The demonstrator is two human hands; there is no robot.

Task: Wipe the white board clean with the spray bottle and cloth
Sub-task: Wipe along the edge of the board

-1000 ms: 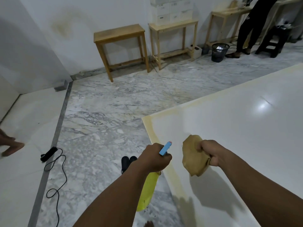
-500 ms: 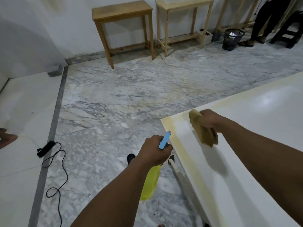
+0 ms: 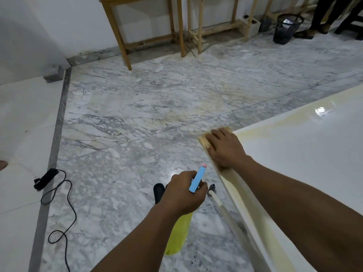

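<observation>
Two bare forearms, no sleeves, rings or watch on left hand [image 3: 183, 194] or right hand [image 3: 225, 147].

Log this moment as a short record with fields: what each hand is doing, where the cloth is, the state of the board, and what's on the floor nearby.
left hand: closed grip on the spray bottle, held off the board, over the floor
right hand: flat, pressing the cloth down
cloth position: on the near corner of the white board
board state: glossy, yellowish staining along its edges
floor: grey marble; black cable at left, black bin by the far wall
</observation>
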